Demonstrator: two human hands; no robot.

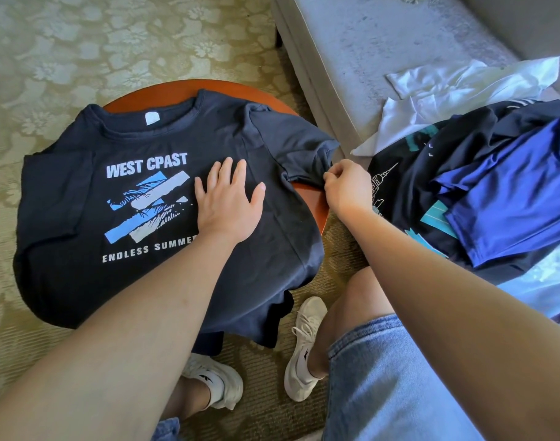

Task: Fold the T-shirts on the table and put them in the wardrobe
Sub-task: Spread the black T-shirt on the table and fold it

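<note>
Right grip (345, 186) pinches the sleeve (304, 148) of the navy printed T-shirt (81, 192) spread over the round reddish wooden table (315, 205); left grip (229, 202) lies flat on it. Overhanging cloth may slide off mid-fold.

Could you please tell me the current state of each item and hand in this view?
Navy T-shirt: spread print-up over the round table, unfolded.
Left hand: flat, pressing the shirt.
Right hand: pinching its sleeve.
Blue garment: unfolded, atop the sofa pile.
Dark printed shirt: unfolded, beneath it.
White shirt: crumpled on the sofa.
</note>
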